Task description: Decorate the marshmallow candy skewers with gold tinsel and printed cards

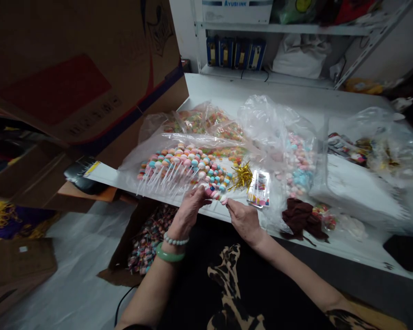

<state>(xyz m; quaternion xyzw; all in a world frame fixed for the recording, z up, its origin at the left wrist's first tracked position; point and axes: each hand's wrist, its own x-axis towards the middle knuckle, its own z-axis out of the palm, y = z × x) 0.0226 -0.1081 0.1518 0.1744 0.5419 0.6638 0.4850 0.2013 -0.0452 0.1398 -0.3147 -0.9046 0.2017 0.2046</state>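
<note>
My left hand [191, 205] is closed round one end of a short candy stick [216, 195] in pink, white and blue pieces. At the other end, the fingertips of my right hand [245, 221] pinch it; whether a wrapper is there is too small to tell. Just beyond my hands lies a pile of pastel candy lollipops [179, 160], their white sticks pointing toward me. Gold twist ties [241, 176] sit in a bunch to the right of that pile. Beside them is a stack of printed cards [260, 188].
Behind the lollipops is a clear bag of gummy candies [209, 120]. Rightward are a bag of pastel marshmallows [300, 156], a brown cloth [300, 217] and white bags [361, 188]. A large carton [89, 68] stands left; an open box of wrapped candies [119, 256] is below the table edge.
</note>
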